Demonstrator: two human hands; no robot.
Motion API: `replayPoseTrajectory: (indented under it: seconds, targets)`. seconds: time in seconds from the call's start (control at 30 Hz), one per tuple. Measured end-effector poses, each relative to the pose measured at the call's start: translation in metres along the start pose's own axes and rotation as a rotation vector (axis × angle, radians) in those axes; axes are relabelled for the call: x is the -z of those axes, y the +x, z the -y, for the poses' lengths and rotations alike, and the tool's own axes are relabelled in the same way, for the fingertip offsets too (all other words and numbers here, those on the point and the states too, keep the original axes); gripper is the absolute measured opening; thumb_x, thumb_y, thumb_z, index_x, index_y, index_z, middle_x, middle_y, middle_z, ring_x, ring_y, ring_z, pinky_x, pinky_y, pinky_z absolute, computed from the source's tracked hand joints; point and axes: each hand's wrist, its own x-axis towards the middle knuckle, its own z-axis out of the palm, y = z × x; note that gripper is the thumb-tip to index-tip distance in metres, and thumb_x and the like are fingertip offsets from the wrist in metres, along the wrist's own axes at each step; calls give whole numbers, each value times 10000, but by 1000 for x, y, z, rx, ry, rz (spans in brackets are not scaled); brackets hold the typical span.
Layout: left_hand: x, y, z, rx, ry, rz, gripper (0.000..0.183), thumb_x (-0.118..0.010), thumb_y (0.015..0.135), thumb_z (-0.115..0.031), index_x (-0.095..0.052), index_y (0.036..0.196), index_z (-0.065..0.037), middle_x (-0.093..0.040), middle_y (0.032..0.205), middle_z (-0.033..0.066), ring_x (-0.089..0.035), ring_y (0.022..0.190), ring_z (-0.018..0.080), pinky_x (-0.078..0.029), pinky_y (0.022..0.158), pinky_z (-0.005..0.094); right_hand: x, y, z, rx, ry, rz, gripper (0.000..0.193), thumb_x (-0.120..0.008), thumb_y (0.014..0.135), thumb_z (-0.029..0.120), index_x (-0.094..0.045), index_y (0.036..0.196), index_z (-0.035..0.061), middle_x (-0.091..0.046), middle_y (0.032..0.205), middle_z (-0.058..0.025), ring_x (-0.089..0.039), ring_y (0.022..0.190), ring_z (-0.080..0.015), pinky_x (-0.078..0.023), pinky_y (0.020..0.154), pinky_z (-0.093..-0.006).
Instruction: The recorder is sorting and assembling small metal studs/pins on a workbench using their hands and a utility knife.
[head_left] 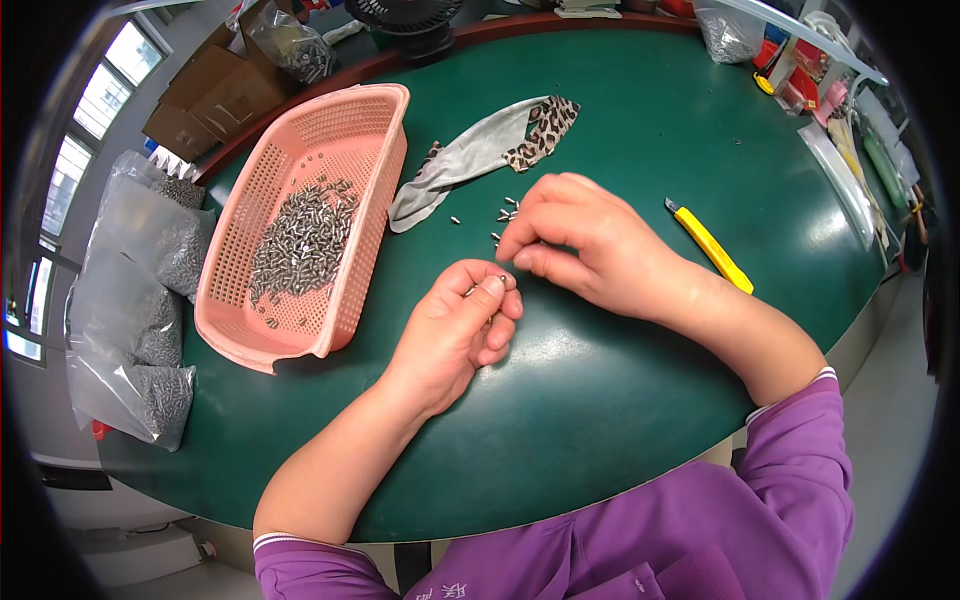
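Observation:
Over the middle of the green table, my left hand pinches a small shiny metal part between thumb and forefinger. Its other fingers curl inward. Close beside it, my right hand is closed, thumb against fingertips; whatever it may hold is hidden. A few loose metal parts lie on the table just past the right fingertips, and a single metal part lies farther left. The pink perforated plastic basket stands to the left of my hands, with a heap of small silvery metal parts in it.
A grey cloth with leopard-print trim lies beyond my hands. To the right is a yellow utility knife. Clear bags of metal parts line the left edge. A cardboard box stands far left, and a black round object at the back.

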Motion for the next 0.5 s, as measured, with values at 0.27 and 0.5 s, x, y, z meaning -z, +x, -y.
replayPoseTrajectory:
  seconds: [0.27, 0.5]
  targets:
    - [-1, -1, -3, -4, -17, -2, 203, -389, 991, -220, -499, 992, -49, -527, 860, 103, -409, 586, 117, -338, 494, 222, 10, -2, -11, -72, -380, -59, 86, -655, 770, 69, -622, 850, 64, -559, 830, -56, -540, 823, -261, -460, 722, -367]
    - [0, -2, -3, -6, -30, -2, 250, -377, 993, -241, -508, 1028, -31, -524, 862, 110, -409, 597, 126, -341, 503, 230, 7, -8, -13, -135, -377, 69, 95, -677, 736, 104, -627, 812, 75, -558, 816, -67, -542, 825, -269, -463, 718, -377]
